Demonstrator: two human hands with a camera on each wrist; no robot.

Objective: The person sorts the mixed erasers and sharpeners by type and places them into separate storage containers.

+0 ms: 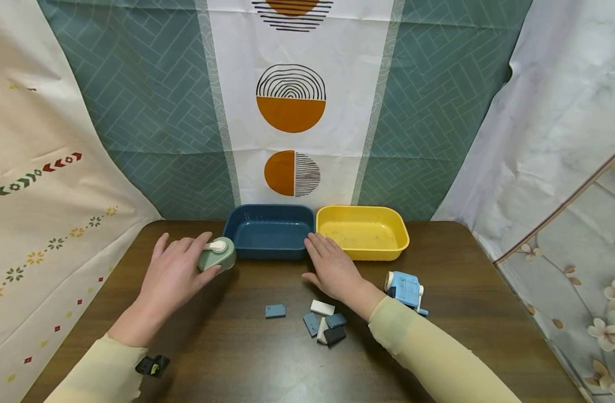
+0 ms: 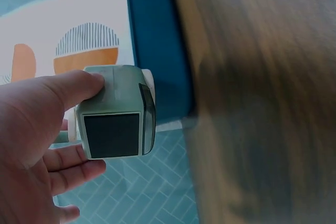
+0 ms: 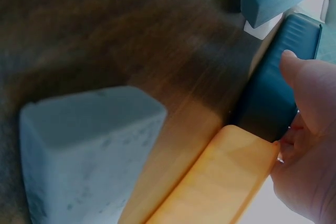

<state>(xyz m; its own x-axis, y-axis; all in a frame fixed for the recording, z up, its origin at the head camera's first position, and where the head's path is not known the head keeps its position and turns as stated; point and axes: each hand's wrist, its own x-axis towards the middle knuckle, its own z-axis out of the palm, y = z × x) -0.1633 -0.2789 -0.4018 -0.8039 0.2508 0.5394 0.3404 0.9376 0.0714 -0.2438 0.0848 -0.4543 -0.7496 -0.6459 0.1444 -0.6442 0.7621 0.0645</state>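
Observation:
My left hand (image 1: 173,274) grips a mint-green pencil sharpener (image 1: 219,254) with a white crank, thumb on one side and fingers on the other. In the left wrist view the sharpener shows a dark window (image 2: 112,136) in its base. My right hand (image 1: 335,271) holds nothing; its straight fingers lie at the front rims where the navy tray (image 1: 269,252) and the yellow tray (image 1: 360,254) meet. Nearer me lie several small eraser-like blocks: a lone blue-grey block (image 1: 275,311) and a cluster with a white block (image 1: 322,307) and a black block (image 1: 335,336).
A light-blue crank sharpener (image 1: 405,288) stands beside the right forearm. Both trays sit side by side at the back of the brown table (image 1: 227,358), against the patterned cloth (image 1: 161,140). Blue-grey blocks (image 3: 94,156) loom close in the right wrist view.

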